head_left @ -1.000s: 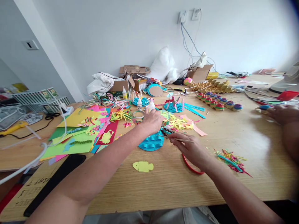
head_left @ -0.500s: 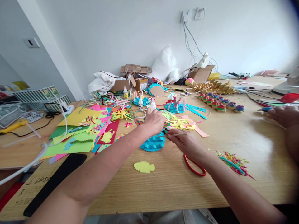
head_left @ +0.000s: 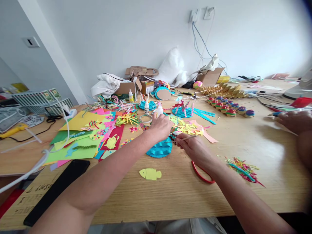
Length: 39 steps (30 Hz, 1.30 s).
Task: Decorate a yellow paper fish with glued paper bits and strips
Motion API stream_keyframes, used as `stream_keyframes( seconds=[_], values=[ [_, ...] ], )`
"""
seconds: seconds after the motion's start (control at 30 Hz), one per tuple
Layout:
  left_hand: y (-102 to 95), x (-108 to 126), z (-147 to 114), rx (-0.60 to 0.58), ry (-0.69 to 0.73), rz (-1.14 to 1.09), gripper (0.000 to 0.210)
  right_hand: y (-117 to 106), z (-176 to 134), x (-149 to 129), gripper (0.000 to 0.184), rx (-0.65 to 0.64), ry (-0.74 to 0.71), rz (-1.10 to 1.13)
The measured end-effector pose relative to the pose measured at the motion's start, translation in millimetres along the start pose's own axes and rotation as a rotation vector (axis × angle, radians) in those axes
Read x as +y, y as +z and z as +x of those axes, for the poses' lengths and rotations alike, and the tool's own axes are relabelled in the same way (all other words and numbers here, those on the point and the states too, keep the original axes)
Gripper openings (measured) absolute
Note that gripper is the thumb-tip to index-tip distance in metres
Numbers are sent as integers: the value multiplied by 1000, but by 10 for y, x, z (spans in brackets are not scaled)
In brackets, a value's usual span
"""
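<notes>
My left hand (head_left: 161, 126) is curled above the far side of a blue bumpy disc (head_left: 159, 149); its fingertips are hidden. Right behind its knuckles shows a white squeeze bottle (head_left: 159, 110), and whether the hand touches it I cannot tell. My right hand (head_left: 191, 145) pinches a thin wooden stick (head_left: 189, 138) whose end reaches over the disc's right edge. Closer to me lies a yellow-green paper fish (head_left: 150, 174). Scissors with red handles (head_left: 201, 175) lie partly under my right wrist.
Coloured paper sheets (head_left: 80, 133) spread on the left, beside a black flat object (head_left: 58, 191). A second blue disc with upright pieces (head_left: 182, 111) stands behind yellow paper strips (head_left: 190, 128). Shredded scraps (head_left: 243, 169) lie right. Another person's hand (head_left: 293, 120) is at far right.
My right hand has shifted slightly to the right, and the stick has tilted with its rear end higher. My left hand looks nearly still.
</notes>
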State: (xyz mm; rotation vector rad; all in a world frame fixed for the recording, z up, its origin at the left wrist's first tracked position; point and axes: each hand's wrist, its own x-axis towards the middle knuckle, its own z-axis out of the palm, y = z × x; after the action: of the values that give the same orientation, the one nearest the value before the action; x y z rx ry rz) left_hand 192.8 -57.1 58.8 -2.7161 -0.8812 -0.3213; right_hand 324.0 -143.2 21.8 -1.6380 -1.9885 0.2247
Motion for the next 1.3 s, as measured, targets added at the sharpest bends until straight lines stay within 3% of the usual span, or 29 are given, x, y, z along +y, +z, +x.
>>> stream_keyframes(
  seconds=[0.47, 0.63, 1.3],
  values=[
    [50, 4, 28, 27, 12, 3, 20, 170, 29, 54, 20, 36, -22, 43],
    [60, 4, 34, 23, 13, 3, 19, 139, -9, 93, 25, 82, -28, 62],
    [-22, 27, 6, -10, -1, -2, 20, 145, 51, 107, 25, 53, -23, 6]
  ],
)
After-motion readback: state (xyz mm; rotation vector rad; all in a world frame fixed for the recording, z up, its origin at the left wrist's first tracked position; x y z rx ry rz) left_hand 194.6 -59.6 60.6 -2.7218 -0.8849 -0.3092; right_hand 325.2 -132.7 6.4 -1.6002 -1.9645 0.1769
